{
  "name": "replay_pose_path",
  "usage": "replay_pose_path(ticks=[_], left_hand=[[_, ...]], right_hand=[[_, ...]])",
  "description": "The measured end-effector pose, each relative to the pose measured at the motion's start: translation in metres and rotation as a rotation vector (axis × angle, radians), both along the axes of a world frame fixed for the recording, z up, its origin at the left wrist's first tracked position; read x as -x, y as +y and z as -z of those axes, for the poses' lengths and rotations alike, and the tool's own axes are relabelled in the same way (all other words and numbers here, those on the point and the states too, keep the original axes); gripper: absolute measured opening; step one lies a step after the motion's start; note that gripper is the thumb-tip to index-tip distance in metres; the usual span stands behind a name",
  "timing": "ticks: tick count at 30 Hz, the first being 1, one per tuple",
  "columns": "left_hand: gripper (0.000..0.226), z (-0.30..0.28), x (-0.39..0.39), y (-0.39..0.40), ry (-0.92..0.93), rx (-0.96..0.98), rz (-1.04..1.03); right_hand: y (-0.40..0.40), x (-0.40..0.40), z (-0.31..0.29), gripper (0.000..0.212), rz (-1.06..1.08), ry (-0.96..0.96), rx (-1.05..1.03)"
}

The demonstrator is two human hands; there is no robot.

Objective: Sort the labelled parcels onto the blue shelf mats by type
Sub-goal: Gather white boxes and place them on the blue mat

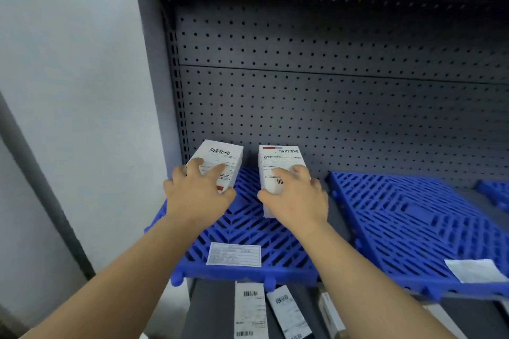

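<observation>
Nearest, labelled parcels (251, 311) lie on the lower shelf. Above, the left blue mat (248, 231) (paper tag at its front) carries two white boxes: the left hand (197, 195) grips one (220, 162), the right hand (297, 198) the other (278, 170), before the pegboard (330, 104).
</observation>
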State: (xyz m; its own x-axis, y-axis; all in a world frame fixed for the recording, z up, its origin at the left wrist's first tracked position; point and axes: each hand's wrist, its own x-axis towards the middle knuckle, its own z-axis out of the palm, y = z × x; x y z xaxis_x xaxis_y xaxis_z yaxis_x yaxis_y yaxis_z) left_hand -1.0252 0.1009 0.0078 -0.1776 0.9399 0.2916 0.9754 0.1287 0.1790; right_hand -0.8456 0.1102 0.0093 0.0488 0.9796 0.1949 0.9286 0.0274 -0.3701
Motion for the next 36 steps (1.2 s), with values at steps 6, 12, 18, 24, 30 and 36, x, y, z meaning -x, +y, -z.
replay_pose_path(ticks=[6,12,18,24,30,36], left_hand=[[0.061,0.007,0.013,0.009,0.003,0.06,0.025],[0.061,0.012,0.021,0.02,-0.004,0.101,0.026],[0.063,0.024,0.021,0.02,0.023,0.123,0.038],[0.073,0.017,0.022,0.02,0.103,0.093,0.059],[0.063,0.002,0.002,0.01,0.135,-0.057,0.206],[0.052,-0.001,-0.062,-0.004,0.06,-0.109,0.453]], right_hand=[[0.004,0.015,0.009,0.067,0.032,0.001,0.055],[0.015,0.023,0.012,0.068,0.048,-0.019,0.091],[0.02,0.024,0.015,0.068,0.041,-0.051,0.089],[0.012,0.027,0.012,0.067,0.072,-0.05,0.007],[-0.015,0.021,0.007,0.058,0.16,-0.027,-0.157],[-0.068,-0.029,0.007,0.051,0.341,0.018,-0.29]])
